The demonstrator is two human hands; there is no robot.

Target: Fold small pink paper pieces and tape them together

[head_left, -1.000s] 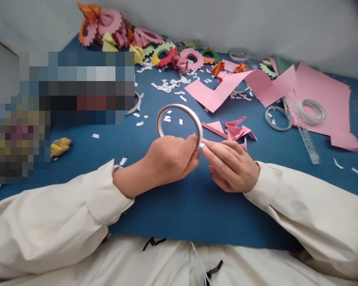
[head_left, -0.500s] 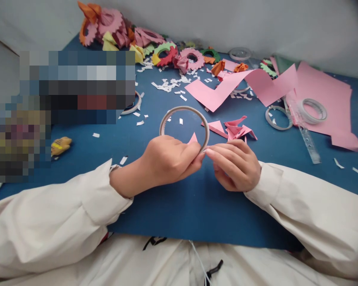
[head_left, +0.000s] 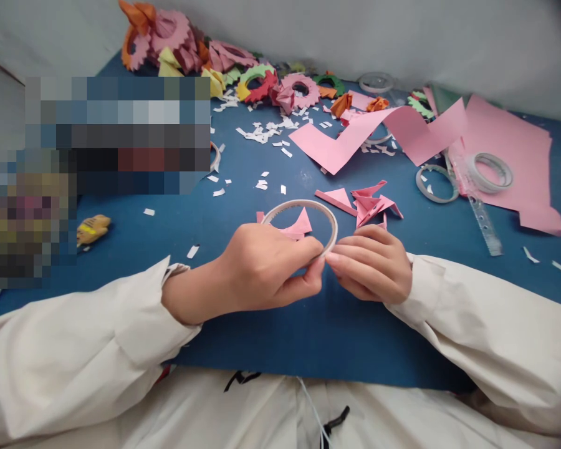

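Observation:
My left hand (head_left: 266,265) is closed round the near rim of a thin white tape roll (head_left: 303,206), which now lies almost flat over the blue table (head_left: 280,324). My right hand (head_left: 371,262) pinches the same roll's near right rim, fingertips meeting the left thumb. Folded pink paper triangles (head_left: 299,223) show through the ring. More folded pink pieces (head_left: 369,202) lie just beyond my right hand.
Large pink paper sheets (head_left: 500,149) lie at the back right with two tape rolls (head_left: 490,171) and a clear ruler (head_left: 481,218). Coloured paper wreaths (head_left: 262,81) are piled along the far edge. White paper scraps (head_left: 262,131) dot the middle. A blurred patch covers the left.
The tape roll has tipped from standing upright to nearly flat and has come down toward me. Both hands have shifted slightly right and nearer.

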